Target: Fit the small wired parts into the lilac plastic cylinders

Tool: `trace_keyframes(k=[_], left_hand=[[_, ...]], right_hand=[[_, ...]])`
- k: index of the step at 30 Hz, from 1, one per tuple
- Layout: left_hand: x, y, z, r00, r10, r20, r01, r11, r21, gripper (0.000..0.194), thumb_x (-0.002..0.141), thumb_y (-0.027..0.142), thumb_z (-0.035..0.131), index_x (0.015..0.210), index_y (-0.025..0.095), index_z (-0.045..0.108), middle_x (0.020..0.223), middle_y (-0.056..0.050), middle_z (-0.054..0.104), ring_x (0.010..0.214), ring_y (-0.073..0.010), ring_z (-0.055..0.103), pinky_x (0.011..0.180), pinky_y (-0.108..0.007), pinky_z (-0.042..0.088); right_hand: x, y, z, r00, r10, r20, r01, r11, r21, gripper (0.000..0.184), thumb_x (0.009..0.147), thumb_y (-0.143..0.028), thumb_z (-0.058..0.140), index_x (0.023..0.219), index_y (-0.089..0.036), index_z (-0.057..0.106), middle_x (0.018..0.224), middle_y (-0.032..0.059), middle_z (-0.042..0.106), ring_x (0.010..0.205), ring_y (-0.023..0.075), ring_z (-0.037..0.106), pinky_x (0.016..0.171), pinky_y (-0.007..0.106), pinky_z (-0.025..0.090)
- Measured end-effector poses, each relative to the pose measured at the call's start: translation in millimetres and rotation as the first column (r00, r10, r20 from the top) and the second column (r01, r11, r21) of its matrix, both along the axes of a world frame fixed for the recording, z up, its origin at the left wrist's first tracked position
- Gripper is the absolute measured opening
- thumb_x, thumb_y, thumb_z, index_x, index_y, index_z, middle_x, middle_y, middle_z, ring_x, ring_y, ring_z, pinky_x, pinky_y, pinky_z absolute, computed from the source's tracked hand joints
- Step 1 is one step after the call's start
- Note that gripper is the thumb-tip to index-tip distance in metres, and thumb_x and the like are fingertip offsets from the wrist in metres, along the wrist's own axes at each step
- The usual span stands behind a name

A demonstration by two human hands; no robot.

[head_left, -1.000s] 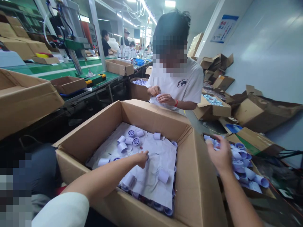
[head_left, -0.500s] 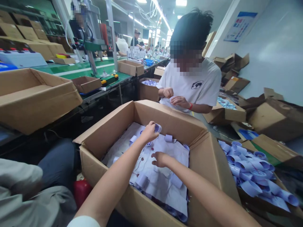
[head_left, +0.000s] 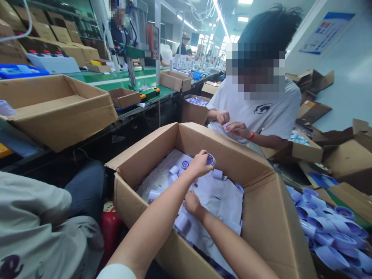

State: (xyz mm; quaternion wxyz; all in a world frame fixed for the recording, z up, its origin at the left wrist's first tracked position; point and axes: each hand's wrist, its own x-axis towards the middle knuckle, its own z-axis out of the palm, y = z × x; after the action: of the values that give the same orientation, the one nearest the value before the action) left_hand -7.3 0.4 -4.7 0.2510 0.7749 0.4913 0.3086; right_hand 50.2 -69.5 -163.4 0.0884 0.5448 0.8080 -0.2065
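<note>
My left hand is closed around a short pale-purple plastic cylinder, its round open end facing right. Below it, my right hand is low over a white sheet, with its fingers curled and partly behind my left forearm. What those fingers hold, if anything, is hidden. Both hands are inside a large open cardboard box. On the sheet lie several similar cylinders, among them one near the far wall, a grilled round end and one by the near side.
A cardboard box to the right is heaped with pale-purple cylinders. Across from me stands a person in a white shirt, handling a small pale part. Another open box is at the left, beside a green conveyor. A red stool is near my left.
My right hand has moved in toward my left forearm and its fingers have curled. My left hand still holds the cylinder. The view has turned a little left.
</note>
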Motion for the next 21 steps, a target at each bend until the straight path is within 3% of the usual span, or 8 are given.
trace_keyframes(k=[8, 11, 14, 17, 19, 21], left_hand=[[-6, 3, 7.9, 0.987, 0.102, 0.124, -0.105, 0.994, 0.013, 0.019, 0.067, 0.02, 0.063, 0.085, 0.014, 0.064, 0.101, -0.007, 0.054, 0.091, -0.0195, 0.058, 0.087, -0.03, 0.047], [-11, 5, 13.7, 0.962, 0.183, 0.203, -0.178, 0.983, -0.043, 0.017, 0.063, 0.024, 0.068, 0.077, 0.016, 0.063, 0.091, -0.003, 0.053, 0.088, -0.0185, 0.057, 0.086, -0.031, 0.047], [-15, 4, 19.6, 0.937, 0.224, 0.269, -0.196, 0.972, -0.129, 0.015, 0.061, 0.025, 0.069, 0.069, 0.017, 0.059, 0.083, -0.001, 0.051, 0.086, -0.0185, 0.055, 0.083, -0.032, 0.046], [-17, -2, 24.7, 0.909, 0.061, 0.413, 0.055, 0.963, -0.263, 0.013, 0.064, 0.024, 0.062, 0.075, 0.018, 0.058, 0.08, 0.001, 0.053, 0.079, -0.0159, 0.054, 0.074, -0.029, 0.045], [-16, -8, 27.0, 0.849, -0.1, 0.519, 0.322, 0.877, -0.358, 0.017, 0.066, 0.025, 0.057, 0.082, 0.018, 0.058, 0.078, 0.001, 0.056, 0.072, -0.0135, 0.053, 0.067, -0.026, 0.044], [-13, -16, 27.9, 0.792, -0.228, 0.566, 0.516, 0.746, -0.422, 0.025, 0.065, 0.025, 0.055, 0.09, 0.019, 0.06, 0.08, 0.001, 0.059, 0.071, -0.0131, 0.054, 0.065, -0.024, 0.043]], right_hand=[[9, 6, 15.9, 0.984, -0.108, -0.141, 0.109, 0.994, 0.001, 0.024, 0.071, -0.003, 0.051, 0.085, -0.014, 0.068, 0.096, 0.0133, 0.068, 0.098, 0.0238, 0.06, 0.087, 0.032, 0.043], [28, 13, 35.2, 0.947, -0.19, -0.26, 0.202, 0.979, 0.021, 0.02, 0.067, -0.004, 0.055, 0.078, -0.015, 0.068, 0.089, 0.011, 0.069, 0.093, 0.0229, 0.062, 0.085, 0.031, 0.045], [62, 26, 63.1, 0.856, -0.313, -0.411, 0.364, 0.93, 0.05, 0.018, 0.069, -0.009, 0.056, 0.08, -0.017, 0.067, 0.084, 0.0072, 0.07, 0.083, 0.0213, 0.063, 0.077, 0.031, 0.048], [104, 31, 92.8, 0.699, -0.425, -0.576, 0.554, 0.831, 0.059, 0.019, 0.072, -0.017, 0.053, 0.086, -0.017, 0.066, 0.079, 0.0044, 0.069, 0.076, 0.0194, 0.063, 0.068, 0.029, 0.05], [126, 27, 107.9, 0.574, -0.465, -0.674, 0.657, 0.753, 0.04, 0.025, 0.076, -0.023, 0.048, 0.093, -0.016, 0.064, 0.076, 0.0043, 0.068, 0.069, 0.0178, 0.062, 0.06, 0.027, 0.049], [138, 19, 116.7, 0.462, -0.462, -0.757, 0.72, 0.694, 0.015, 0.03, 0.078, -0.026, 0.044, 0.099, -0.014, 0.062, 0.079, 0.0052, 0.068, 0.066, 0.0164, 0.062, 0.056, 0.026, 0.049]])
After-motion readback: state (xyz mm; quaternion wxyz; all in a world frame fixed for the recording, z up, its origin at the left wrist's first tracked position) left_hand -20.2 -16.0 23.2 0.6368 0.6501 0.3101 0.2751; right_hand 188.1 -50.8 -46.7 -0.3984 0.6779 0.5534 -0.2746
